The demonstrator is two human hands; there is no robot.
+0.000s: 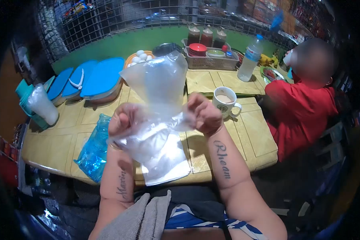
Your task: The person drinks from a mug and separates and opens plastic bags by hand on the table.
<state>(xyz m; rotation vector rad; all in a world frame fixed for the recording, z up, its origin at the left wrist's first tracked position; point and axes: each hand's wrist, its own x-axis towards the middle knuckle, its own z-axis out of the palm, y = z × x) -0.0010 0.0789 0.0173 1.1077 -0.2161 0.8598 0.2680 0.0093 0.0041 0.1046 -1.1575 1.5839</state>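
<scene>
Between my two hands a clear plastic bag (154, 86) is held up over the table, its upper part puffed out and its lower part blurred. My left hand (126, 120) is closed on the bag's left side. On the right side, my right hand (204, 114) pinches it with bent fingers. Beneath them a flat stack of clear plastic bags (168, 166) lies at the table's near edge. A blue plastic package (95, 150) lies beside my left forearm. The white mug (224, 105), holding a light brown drink, stands just behind my right hand.
On the yellow table (64, 146) stand blue-lidded containers (104, 76) with white tongs (78, 80), a bowl of eggs (140, 58), a condiment basket (212, 62) and a water bottle (250, 60). A person in red (302, 108) sits at the right.
</scene>
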